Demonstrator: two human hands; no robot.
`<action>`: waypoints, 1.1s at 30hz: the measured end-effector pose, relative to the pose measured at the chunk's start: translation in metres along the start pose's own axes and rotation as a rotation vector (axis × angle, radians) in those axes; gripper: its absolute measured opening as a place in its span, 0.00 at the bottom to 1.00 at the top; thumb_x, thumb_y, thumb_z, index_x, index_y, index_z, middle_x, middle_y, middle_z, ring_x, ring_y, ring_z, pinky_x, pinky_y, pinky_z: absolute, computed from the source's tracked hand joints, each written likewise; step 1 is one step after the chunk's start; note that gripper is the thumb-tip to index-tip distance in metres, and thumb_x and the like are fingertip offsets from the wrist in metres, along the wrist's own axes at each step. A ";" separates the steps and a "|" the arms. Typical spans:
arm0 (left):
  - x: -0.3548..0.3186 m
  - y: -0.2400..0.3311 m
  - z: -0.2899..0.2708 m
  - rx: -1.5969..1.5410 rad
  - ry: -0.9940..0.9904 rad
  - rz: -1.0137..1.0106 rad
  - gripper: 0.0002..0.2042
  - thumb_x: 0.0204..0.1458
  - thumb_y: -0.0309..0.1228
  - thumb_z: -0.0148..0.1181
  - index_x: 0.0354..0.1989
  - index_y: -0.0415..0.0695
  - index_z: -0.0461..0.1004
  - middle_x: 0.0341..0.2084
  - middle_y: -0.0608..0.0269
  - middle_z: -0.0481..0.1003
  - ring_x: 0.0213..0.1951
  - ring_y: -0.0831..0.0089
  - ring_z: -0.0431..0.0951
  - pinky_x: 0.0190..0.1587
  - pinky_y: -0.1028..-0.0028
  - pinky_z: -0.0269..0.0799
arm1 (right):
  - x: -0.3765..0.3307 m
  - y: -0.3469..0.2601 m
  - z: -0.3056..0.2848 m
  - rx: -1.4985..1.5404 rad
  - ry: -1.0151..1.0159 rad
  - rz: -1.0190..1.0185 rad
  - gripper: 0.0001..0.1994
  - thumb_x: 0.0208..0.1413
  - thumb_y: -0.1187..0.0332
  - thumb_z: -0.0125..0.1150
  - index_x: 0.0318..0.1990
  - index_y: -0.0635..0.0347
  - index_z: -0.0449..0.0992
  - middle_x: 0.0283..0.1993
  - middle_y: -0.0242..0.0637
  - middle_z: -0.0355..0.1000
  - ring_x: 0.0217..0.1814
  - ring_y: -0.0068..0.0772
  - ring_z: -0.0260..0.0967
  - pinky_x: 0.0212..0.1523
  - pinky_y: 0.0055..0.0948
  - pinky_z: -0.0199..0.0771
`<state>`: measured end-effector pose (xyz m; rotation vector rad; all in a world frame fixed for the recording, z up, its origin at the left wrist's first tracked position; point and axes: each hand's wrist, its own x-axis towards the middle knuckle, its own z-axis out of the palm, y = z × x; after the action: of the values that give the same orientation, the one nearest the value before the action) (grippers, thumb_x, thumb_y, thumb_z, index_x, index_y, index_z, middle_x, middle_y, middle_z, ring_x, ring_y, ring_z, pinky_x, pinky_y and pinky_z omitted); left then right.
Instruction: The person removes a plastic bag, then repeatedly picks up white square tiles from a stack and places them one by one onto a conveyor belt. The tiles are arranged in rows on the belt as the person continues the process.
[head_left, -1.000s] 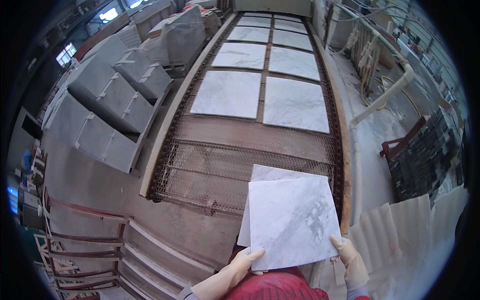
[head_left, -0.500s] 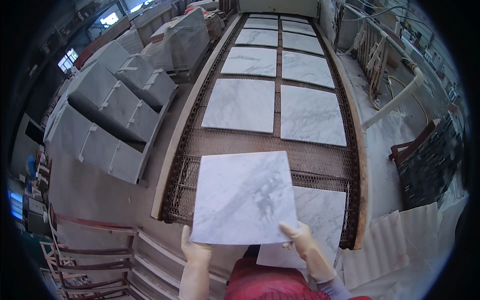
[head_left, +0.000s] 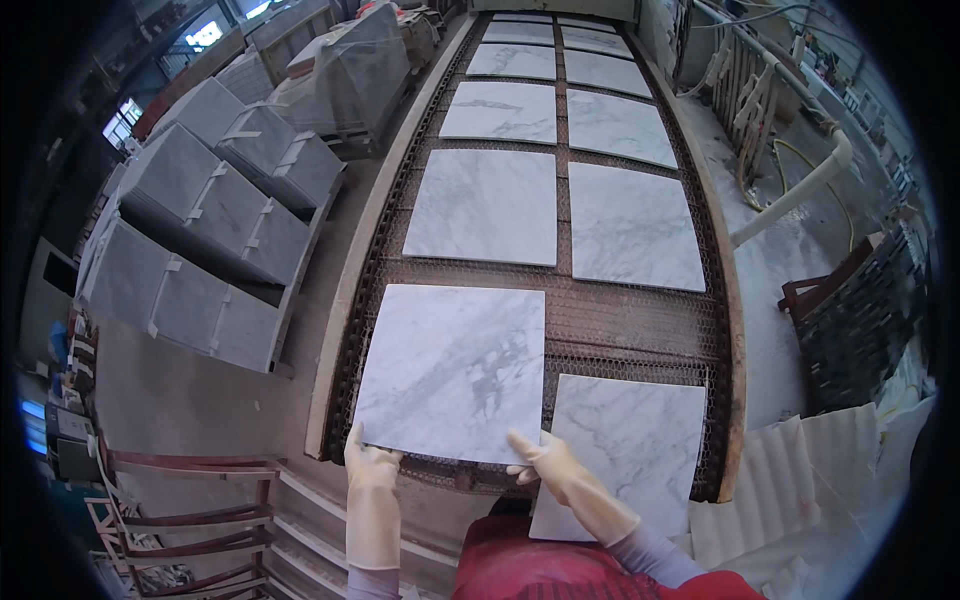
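Observation:
A square white marble tile [head_left: 455,370] with grey veining is held between my two gloved hands, over the left side of the near end of a mesh conveyor belt [head_left: 630,325]. My left hand [head_left: 372,462], in a cream rubber glove, grips the tile's near left corner. At the near right corner, my right hand [head_left: 540,462] clasps the edge, thumb on top and fingers beneath. Another marble tile [head_left: 635,440] lies to the right, partly hidden by my right forearm. Whether the held tile's far edge touches the mesh I cannot tell.
Ahead, two rows of tiles [head_left: 482,205] run along the belt to a pale machine housing [head_left: 555,8]. Stacked slabs [head_left: 215,190] stand on the left, beyond the belt's side rail [head_left: 335,330]. A dark red metal rack [head_left: 200,520] is lower left; foam sheets [head_left: 765,490] lie lower right.
Both hands have carried the marble tile left and forward, lower over the belt. It now lies beside the right-hand near tile instead of overlapping it. My view has shifted slightly.

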<state>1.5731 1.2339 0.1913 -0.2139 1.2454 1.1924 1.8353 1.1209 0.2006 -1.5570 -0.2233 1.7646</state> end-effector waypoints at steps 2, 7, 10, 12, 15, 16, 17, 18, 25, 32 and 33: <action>-0.009 0.001 0.012 -0.001 -0.024 -0.027 0.22 0.61 0.39 0.45 0.61 0.45 0.60 0.61 0.54 0.62 0.60 0.53 0.64 0.60 0.46 0.61 | 0.003 0.005 -0.001 -0.017 -0.017 0.045 0.26 0.57 0.51 0.60 0.51 0.65 0.69 0.46 0.40 0.73 0.33 0.29 0.75 0.26 0.21 0.74; 0.008 0.002 -0.001 0.017 -0.077 -0.060 0.23 0.62 0.41 0.45 0.62 0.43 0.60 0.62 0.54 0.61 0.61 0.51 0.62 0.60 0.46 0.61 | 0.003 0.008 0.001 -0.030 0.019 0.044 0.24 0.57 0.52 0.60 0.50 0.65 0.70 0.43 0.40 0.74 0.33 0.31 0.76 0.25 0.23 0.76; 0.013 -0.002 0.001 0.044 -0.034 -0.048 0.23 0.61 0.41 0.47 0.60 0.43 0.61 0.61 0.54 0.63 0.60 0.52 0.64 0.58 0.47 0.62 | 0.003 0.005 0.001 -0.028 0.019 0.036 0.22 0.58 0.54 0.59 0.49 0.64 0.70 0.40 0.40 0.75 0.32 0.31 0.76 0.26 0.23 0.77; 0.015 -0.003 0.000 0.023 -0.022 -0.037 0.21 0.59 0.41 0.50 0.56 0.43 0.65 0.57 0.53 0.68 0.55 0.52 0.70 0.55 0.47 0.65 | 0.004 0.005 0.002 -0.040 0.022 0.037 0.22 0.58 0.54 0.59 0.49 0.65 0.70 0.41 0.41 0.75 0.32 0.31 0.76 0.26 0.24 0.77; 0.016 -0.004 -0.002 0.028 -0.053 -0.025 0.22 0.58 0.41 0.51 0.57 0.43 0.64 0.57 0.53 0.68 0.54 0.51 0.70 0.55 0.46 0.65 | 0.005 0.006 0.003 -0.050 0.020 0.035 0.22 0.59 0.55 0.59 0.49 0.65 0.70 0.41 0.42 0.75 0.33 0.32 0.76 0.26 0.25 0.78; 0.018 -0.005 -0.004 0.029 -0.067 -0.026 0.22 0.58 0.41 0.51 0.58 0.43 0.64 0.57 0.52 0.67 0.55 0.51 0.69 0.56 0.45 0.64 | 0.006 0.007 0.003 -0.049 0.023 0.037 0.22 0.59 0.55 0.58 0.50 0.65 0.69 0.41 0.42 0.75 0.33 0.32 0.76 0.26 0.25 0.78; 0.019 -0.006 -0.004 0.030 -0.081 -0.028 0.22 0.58 0.41 0.51 0.58 0.43 0.63 0.57 0.52 0.67 0.55 0.51 0.69 0.56 0.45 0.64 | 0.007 0.007 0.002 -0.047 0.025 0.039 0.22 0.59 0.55 0.58 0.50 0.65 0.69 0.41 0.42 0.75 0.33 0.33 0.76 0.26 0.25 0.78; 0.020 -0.007 -0.005 0.032 -0.096 -0.029 0.23 0.58 0.40 0.51 0.59 0.43 0.62 0.58 0.51 0.66 0.56 0.50 0.69 0.57 0.44 0.63 | 0.007 0.006 0.002 -0.045 0.028 0.040 0.22 0.59 0.55 0.58 0.50 0.66 0.69 0.42 0.42 0.75 0.33 0.33 0.76 0.26 0.25 0.78; -0.004 0.003 0.014 0.112 -0.100 -0.154 0.28 0.61 0.43 0.46 0.66 0.42 0.53 0.66 0.51 0.54 0.66 0.50 0.55 0.65 0.46 0.51 | -0.015 0.010 -0.017 -0.295 -0.043 0.035 0.19 0.64 0.58 0.47 0.53 0.66 0.69 0.42 0.46 0.76 0.41 0.34 0.76 0.44 0.30 0.76; 0.011 0.001 -0.005 0.065 -0.151 -0.149 0.28 0.61 0.42 0.45 0.67 0.45 0.50 0.67 0.53 0.51 0.68 0.54 0.50 0.65 0.44 0.47 | -0.094 0.078 -0.113 -0.558 -0.001 0.086 0.23 0.64 0.53 0.43 0.42 0.66 0.77 0.40 0.45 0.78 0.40 0.31 0.76 0.46 0.27 0.74; 0.010 -0.001 -0.010 0.069 -0.176 -0.135 0.29 0.59 0.42 0.49 0.66 0.44 0.52 0.67 0.51 0.51 0.69 0.54 0.48 0.64 0.47 0.53 | -0.114 0.076 -0.119 -0.504 -0.005 0.148 0.23 0.64 0.53 0.43 0.41 0.66 0.78 0.39 0.45 0.78 0.40 0.31 0.76 0.45 0.27 0.75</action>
<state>1.5669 1.2323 0.1792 -0.1363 1.0987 1.0274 1.9084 0.9553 0.2161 -1.9612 -0.6066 1.9230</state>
